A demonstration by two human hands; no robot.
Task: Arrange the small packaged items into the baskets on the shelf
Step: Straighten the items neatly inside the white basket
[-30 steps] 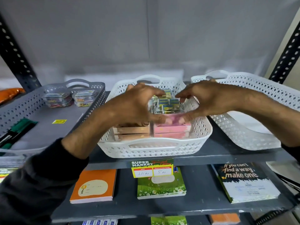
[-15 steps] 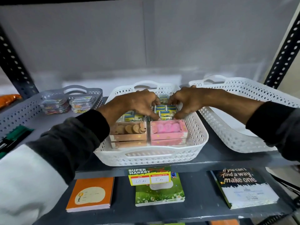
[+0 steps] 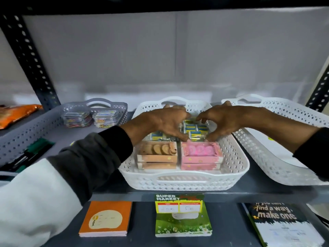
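Note:
A white perforated basket (image 3: 185, 182) stands in the middle of the shelf. At its front lie stacked tan boxes (image 3: 157, 155) and pink boxes (image 3: 201, 155). Behind them sits a clear pack of small blue-and-yellow items (image 3: 194, 129). My left hand (image 3: 163, 122) and my right hand (image 3: 220, 120) both reach into the basket and close on that pack from either side, thumbs at its front edge. Another blue-and-yellow pack (image 3: 156, 136) shows under my left hand.
A grey basket (image 3: 32, 132) at the left holds clear boxes of coloured clips (image 3: 89, 118) and markers (image 3: 26, 154). Another white basket (image 3: 277, 157) sits at the right. Notebooks (image 3: 106, 218) and a price tag (image 3: 179, 204) lie on the shelf below. An orange packet (image 3: 16, 113) lies far left.
Both hands carried the blue-and-yellow pack from above the pink boxes to the back of the middle basket and lowered it there. The tan and pink boxes are uncovered now.

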